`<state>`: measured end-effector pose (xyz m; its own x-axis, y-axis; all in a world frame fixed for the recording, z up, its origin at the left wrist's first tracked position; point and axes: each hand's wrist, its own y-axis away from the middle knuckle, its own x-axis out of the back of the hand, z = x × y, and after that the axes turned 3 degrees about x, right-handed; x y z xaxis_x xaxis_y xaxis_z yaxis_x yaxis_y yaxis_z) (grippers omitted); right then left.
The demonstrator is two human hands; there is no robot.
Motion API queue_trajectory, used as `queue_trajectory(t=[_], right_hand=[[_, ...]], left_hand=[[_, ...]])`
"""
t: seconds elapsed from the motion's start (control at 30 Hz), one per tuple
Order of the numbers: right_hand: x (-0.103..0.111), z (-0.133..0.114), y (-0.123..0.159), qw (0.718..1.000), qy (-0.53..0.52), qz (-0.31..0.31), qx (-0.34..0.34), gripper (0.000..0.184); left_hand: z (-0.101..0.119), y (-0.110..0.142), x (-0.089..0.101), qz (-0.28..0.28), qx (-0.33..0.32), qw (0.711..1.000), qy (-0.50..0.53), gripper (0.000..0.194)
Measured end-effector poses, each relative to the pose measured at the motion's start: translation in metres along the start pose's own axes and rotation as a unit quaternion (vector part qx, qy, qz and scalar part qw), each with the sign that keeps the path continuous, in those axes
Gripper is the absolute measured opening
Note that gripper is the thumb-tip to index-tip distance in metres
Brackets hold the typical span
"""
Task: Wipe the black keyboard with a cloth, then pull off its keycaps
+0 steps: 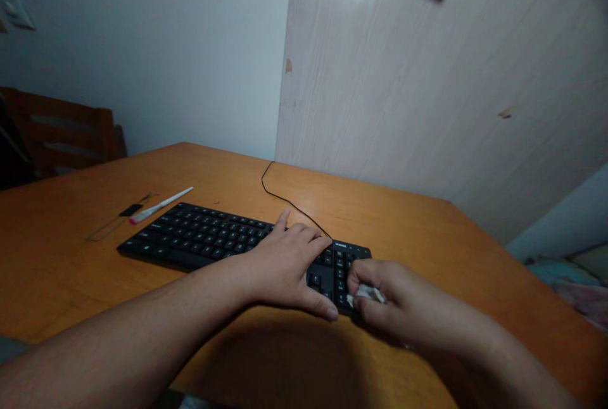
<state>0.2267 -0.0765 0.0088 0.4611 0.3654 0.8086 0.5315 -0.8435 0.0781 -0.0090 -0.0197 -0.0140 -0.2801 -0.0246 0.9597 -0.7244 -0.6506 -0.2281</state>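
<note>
A black keyboard (209, 235) lies at a slant across the wooden table. Spread over its right half is my left hand (289, 263), fingers apart, thumb at the near edge, holding nothing and pressing on the keys. At the number pad end, my right hand (380, 289) is closed round a crumpled white wipe (368, 293), which touches the keys there. Whether the wipe is paper or cloth I cannot tell. Beyond the keyboard's left end lie a white-handled brush (161, 205) with a pink tip and a wire keycap puller (130, 210) with a black grip.
A thin black cable (285, 200) runs from the keyboard to the far edge of the wooden table (403, 216). Walls stand behind the table. A wooden chair (66, 127) is at the far left, and some fabric (570, 279) lies beyond the right edge.
</note>
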Motion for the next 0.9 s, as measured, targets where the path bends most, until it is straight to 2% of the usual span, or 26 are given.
queue_trajectory(t=[0.13, 0.4, 0.6, 0.77, 0.9], right_hand=[[-0.003, -0.001, -0.001, 0.998, 0.057, 0.005, 0.018, 0.012], [-0.009, -0.014, -0.010, 0.993, 0.108, 0.021, 0.048, 0.007], [-0.005, -0.010, -0.005, 0.992, 0.128, 0.001, 0.020, 0.010], [-0.009, -0.016, -0.010, 0.988, 0.147, 0.024, 0.043, 0.007], [-0.006, -0.013, -0.007, 0.988, 0.148, 0.011, 0.029, 0.008]], left_hand=[[-0.001, 0.000, -0.001, 0.002, -0.007, 1.000, -0.004, 0.102], [0.000, 0.000, -0.002, 0.003, -0.008, 1.000, -0.006, 0.100], [0.000, 0.000, -0.002, 0.006, -0.005, 1.000, -0.011, 0.100], [0.000, 0.000, -0.003, 0.007, -0.007, 1.000, -0.011, 0.100], [0.000, 0.000, -0.002, 0.007, -0.006, 1.000, -0.010, 0.100]])
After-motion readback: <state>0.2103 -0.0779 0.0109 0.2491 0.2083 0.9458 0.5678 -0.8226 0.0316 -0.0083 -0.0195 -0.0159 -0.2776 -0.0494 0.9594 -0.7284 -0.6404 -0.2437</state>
